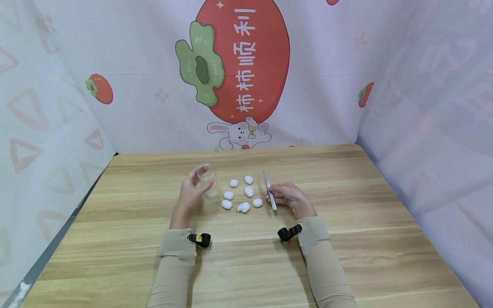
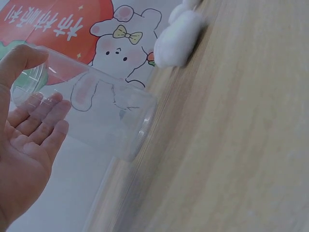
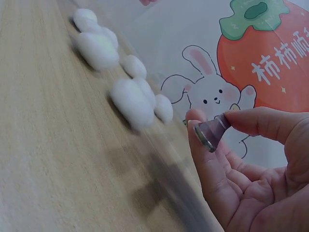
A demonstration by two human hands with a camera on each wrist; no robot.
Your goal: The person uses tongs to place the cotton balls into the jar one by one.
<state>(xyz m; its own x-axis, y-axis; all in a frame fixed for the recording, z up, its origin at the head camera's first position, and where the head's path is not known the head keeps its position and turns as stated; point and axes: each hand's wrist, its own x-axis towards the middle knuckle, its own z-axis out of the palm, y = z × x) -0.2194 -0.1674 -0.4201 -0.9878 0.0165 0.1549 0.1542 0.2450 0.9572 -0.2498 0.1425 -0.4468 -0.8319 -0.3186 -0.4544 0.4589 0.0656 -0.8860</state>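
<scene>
Out of beige sleeves (image 1: 178, 256) nearest the camera, reaching over the wood-grain surface (image 1: 242, 265), hands bare and well apart. With the left hand (image 1: 190, 190), gripping a transparent jar (image 1: 212, 191) between thumb and fingers near its open mouth, upright just left of seven white cotton balls (image 1: 249, 191); with the right hand (image 1: 288, 195), pinching slim metal tweezers (image 1: 272, 200) above the surface, just right of the balls. Backed by white cloth (image 1: 146, 119) printed with a rabbit and a big red fruit.
</scene>
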